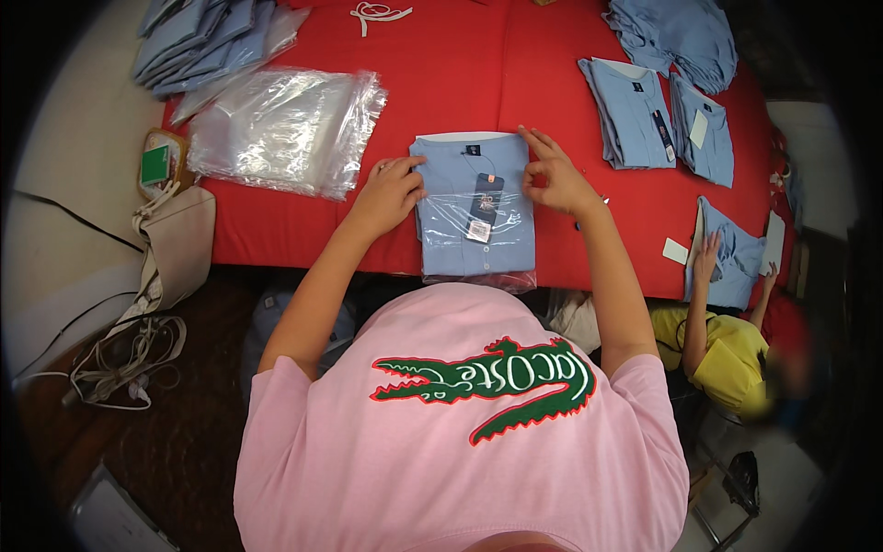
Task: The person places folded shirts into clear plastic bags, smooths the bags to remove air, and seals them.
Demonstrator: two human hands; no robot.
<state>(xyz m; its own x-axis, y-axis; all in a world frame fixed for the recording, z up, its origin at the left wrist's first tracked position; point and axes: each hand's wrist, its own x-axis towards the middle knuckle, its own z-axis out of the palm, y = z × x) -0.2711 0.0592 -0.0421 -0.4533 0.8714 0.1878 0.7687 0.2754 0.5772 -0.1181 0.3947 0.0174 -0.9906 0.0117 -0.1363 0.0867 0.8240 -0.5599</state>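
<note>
A folded light blue shirt (451, 230) lies in front of me at the table's near edge, with a dark hang tag and a white board showing at its collar. A clear plastic bag (501, 262) covers its lower part; the bag's mouth crosses the shirt below the collar. At the shirt's left side, my left hand (394, 193) has its fingers curled and closed on the bag's edge. On the opposite side my right hand (559, 177) pinches the bag between thumb and forefinger, its other fingers stretched toward the collar.
Clear bags (276, 129) are stacked at the left on the red table (451, 78). Folded blue shirts (198, 41) lie behind them; more shirts (630, 115) sit at the right. A co-worker in yellow (731, 363) handles another shirt (736, 258). A white ribbon (377, 14) lies at the back.
</note>
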